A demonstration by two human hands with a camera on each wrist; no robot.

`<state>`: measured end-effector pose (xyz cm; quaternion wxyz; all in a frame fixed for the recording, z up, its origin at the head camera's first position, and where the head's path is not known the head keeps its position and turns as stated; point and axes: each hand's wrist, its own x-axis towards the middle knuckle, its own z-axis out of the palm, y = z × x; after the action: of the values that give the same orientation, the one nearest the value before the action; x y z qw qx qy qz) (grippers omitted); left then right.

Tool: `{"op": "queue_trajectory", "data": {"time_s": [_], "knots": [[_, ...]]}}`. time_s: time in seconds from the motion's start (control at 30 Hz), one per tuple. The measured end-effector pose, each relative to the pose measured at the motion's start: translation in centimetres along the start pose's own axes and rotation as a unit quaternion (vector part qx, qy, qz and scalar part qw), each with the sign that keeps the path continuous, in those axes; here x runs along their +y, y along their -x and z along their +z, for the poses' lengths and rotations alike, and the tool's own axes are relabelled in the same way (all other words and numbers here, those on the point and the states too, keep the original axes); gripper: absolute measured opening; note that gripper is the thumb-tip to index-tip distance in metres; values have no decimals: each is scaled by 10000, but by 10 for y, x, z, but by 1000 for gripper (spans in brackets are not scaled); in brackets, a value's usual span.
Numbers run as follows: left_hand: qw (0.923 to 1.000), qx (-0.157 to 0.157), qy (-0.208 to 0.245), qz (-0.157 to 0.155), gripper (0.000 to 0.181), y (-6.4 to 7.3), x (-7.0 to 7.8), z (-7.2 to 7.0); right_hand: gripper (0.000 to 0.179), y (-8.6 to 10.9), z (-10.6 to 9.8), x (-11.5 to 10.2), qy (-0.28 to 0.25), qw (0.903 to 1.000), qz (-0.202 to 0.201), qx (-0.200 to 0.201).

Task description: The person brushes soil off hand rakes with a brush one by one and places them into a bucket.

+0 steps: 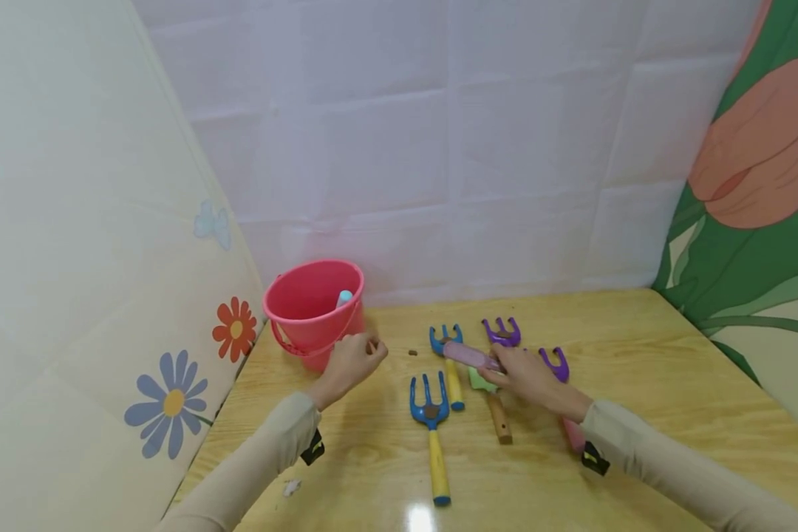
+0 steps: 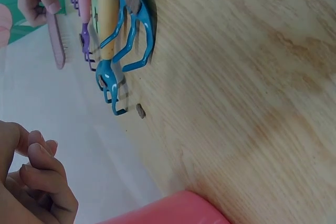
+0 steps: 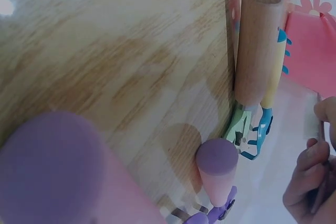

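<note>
My right hand (image 1: 528, 377) holds a pink-purple brush (image 1: 467, 355) by one end, above the garden tools; short bristles show along the brush (image 2: 55, 40) in the left wrist view. Under it lie a green-headed tool with a wooden handle (image 1: 499, 420) and two purple rakes, one (image 1: 505, 334) farther back and one (image 1: 557, 366) partly behind the right hand. My left hand (image 1: 351, 363) hovers in front of the pink bucket (image 1: 306, 331), fingers loosely curled and holding nothing. Inside the bucket, a light-blue tip (image 1: 344, 298) shows near the rim.
Between the hands lie two blue forks with yellow handles, one nearer (image 1: 431, 414) and one farther (image 1: 446, 336). Small brown lumps stick to them, and another brown lump (image 1: 413, 352) sits on the wooden table (image 1: 638, 355). White scraps (image 1: 291, 488) lie front left. Cloth walls enclose the table.
</note>
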<state>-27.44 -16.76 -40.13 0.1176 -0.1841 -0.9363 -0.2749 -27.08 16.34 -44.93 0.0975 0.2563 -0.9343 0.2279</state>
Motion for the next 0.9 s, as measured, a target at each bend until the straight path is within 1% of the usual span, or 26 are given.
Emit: {"op": "queue_trajectory", "data": {"time_s": [0.13,0.23,0.43,0.57,0.67,0.9], "knots": [[10000,-77,33,-35,15,3,-2,6,28,2,-2,1,51,9999,-50,143],[9999,-112,46,-80,15,5,-3,11,30,4,-3,1,48,9998,-11,187],[9995,-304,52,-96,15,12,-7,22,29,4,-2,2,49,9999,65,90],[9993,-333,125,-125,15,17,-10,28,29,3,-1,-1,201,9998,9,83],[9994,-292,153,-124,15,19,-11,31,30,2,-1,-3,273,9995,-41,133],[9984,-471,290,-135,14,25,-14,39,28,3,1,-3,214,9997,3,89]]}}
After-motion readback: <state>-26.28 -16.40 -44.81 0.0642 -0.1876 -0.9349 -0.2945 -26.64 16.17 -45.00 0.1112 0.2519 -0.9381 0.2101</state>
